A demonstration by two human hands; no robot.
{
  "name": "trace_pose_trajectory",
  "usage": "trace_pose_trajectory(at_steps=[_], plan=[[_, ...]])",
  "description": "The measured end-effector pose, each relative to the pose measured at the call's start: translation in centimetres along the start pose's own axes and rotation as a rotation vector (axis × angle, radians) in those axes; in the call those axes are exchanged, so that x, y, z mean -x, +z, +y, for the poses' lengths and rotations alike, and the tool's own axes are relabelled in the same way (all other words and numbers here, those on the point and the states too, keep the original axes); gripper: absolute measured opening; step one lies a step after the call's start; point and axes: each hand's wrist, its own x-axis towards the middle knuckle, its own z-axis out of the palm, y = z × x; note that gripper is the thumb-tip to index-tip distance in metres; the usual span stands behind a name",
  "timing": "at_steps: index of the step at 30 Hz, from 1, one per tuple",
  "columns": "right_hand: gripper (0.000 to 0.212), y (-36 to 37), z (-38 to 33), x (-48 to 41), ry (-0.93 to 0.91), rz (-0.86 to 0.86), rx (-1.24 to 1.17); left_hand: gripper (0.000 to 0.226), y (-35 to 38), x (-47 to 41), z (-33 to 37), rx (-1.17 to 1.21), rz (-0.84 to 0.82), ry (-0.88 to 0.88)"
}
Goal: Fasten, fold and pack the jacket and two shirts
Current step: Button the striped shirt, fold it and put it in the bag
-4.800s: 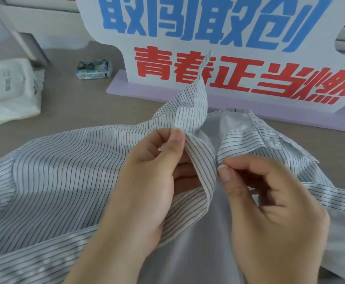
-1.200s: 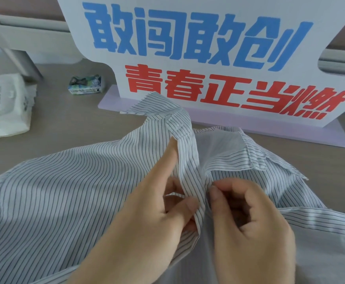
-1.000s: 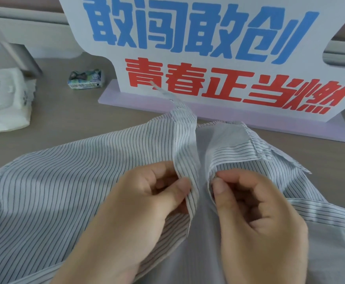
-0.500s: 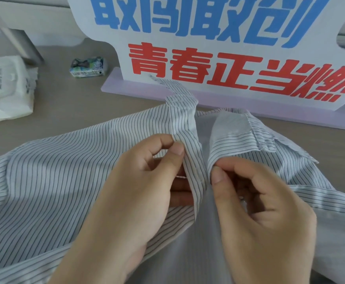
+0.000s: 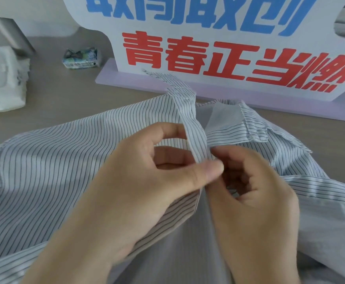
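White cloth with thin dark stripes is spread over the table (image 5: 65, 103): the shirt (image 5: 55, 171) is laid front up, just before the person, with its collar (image 5: 249, 124) turned toward the standing sign (image 5: 208, 48). The front is seen open below the hands, so the fastening step is judged to be in hand; folding and packing are not yet begun.

The front band (image 5: 194, 136) is pinched by the left hand (image 5: 147, 191) between the thumb and the curled fingers. The opposite edge of the shirt is pinched by the right hand (image 5: 255, 201), whose fingers are curled tightly. The button is hidden behind the thumbs, and it cannot be told if it is pushed through.

Some faults can be expected from here. If the button is matched with a wrong hole, the two fronts will be shifted and the later fold will be made crooked. If the band is pulled too strongly, the thin cloth can be drawn out of the right fingers, or the button thread can be strained. One collar end is raised against the base of the sign, so the sign could be pushed if the shirt is dragged forward. The white packet (image 5: 1, 78) and the small carton (image 5: 81, 58) are placed well apart at the left, and no trouble is expected from them.
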Motion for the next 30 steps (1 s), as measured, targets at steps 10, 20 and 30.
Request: trace_pose_trajectory(at_steps=[10,20,30], plan=[[0.016,-0.5,-0.68,-0.1,-0.029,0.063,-0.065,0.041,0.62,-0.14,-0.04,0.004,0.149,0.007],[0.019,-0.4,-0.74,0.0,-0.128,0.11,-0.053,0.025,0.67,-0.29,0.19,0.138,0.196,0.008],[0.018,-0.5,-0.81,-0.18,-0.051,0.032,-0.109,0.024,0.79,-0.22,0.2,0.138,0.192,0.054]])
